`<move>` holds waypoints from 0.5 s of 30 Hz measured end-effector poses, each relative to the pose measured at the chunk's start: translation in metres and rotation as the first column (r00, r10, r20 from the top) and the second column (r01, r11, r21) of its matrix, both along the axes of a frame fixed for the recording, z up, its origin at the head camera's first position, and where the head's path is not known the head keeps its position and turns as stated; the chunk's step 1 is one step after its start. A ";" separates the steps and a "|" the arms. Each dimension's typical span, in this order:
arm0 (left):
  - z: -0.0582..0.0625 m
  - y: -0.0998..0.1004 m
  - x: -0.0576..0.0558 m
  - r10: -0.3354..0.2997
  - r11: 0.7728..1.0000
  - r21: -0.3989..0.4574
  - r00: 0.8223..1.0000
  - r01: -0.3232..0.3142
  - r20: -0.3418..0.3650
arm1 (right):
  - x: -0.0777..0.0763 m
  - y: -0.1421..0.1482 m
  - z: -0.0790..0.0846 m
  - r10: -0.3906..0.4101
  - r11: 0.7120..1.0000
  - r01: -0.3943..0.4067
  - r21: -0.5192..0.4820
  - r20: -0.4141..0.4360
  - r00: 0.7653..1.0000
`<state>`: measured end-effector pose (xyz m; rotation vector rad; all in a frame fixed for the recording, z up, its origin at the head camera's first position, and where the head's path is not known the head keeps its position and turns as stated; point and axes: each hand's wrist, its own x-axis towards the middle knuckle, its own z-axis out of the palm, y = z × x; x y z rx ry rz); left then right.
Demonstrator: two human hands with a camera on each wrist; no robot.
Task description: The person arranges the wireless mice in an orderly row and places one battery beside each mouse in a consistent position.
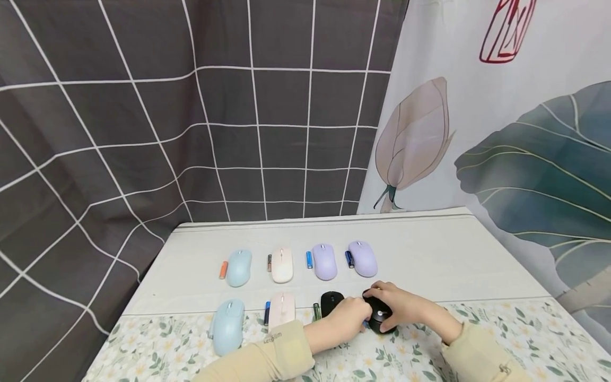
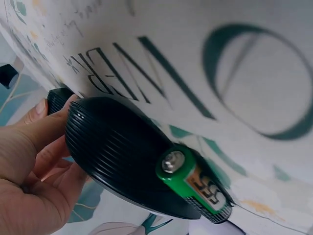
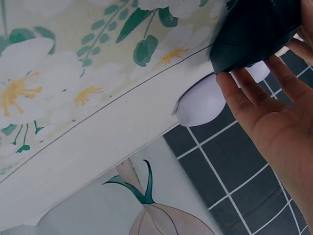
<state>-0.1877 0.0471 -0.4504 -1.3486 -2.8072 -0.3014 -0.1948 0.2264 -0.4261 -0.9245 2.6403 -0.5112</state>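
Observation:
In the head view my right hand (image 1: 398, 306) grips a black mouse (image 1: 380, 314) from above and its right side, on the table. Close against that mouse's left side is my left hand (image 1: 350, 314), its fingers curled over a small blue battery (image 1: 365, 323) that is mostly hidden. Another black mouse (image 1: 331, 301) lies partly behind the left hand, with a green battery (image 1: 317, 311) beside it. The left wrist view shows this mouse's ribbed side (image 2: 115, 147) in front of the left fingers. In the right wrist view, the right fingertips touch the held mouse's dark shell (image 3: 259, 36).
Light blue mice (image 1: 238, 268), pale pink mice (image 1: 282, 265) and purple mice (image 1: 325, 261) stand in two rows. Batteries lie at their left, among them an orange battery (image 1: 223, 269). A flowered cloth (image 1: 162, 345) covers the table's near part; curtains hang behind.

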 end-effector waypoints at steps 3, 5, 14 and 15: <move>-0.001 -0.001 -0.001 -0.016 0.999 0.028 1.000 0.016 -0.021 | -0.002 -0.003 0.001 0.004 1.000 -0.004 0.008 -0.008 1.000; -0.002 -0.002 0.000 -0.021 0.999 0.032 0.999 0.022 -0.039 | -0.003 -0.004 0.002 0.003 1.000 -0.003 0.013 -0.009 1.000; -0.003 -0.004 0.005 -0.037 0.999 -0.031 0.991 0.033 -0.129 | 0.001 -0.006 0.005 -0.006 0.999 0.005 0.042 0.010 1.000; -0.003 -0.004 0.006 -0.040 0.999 -0.032 0.991 0.036 -0.128 | 0.001 -0.007 0.005 -0.002 0.999 0.002 0.043 0.007 1.000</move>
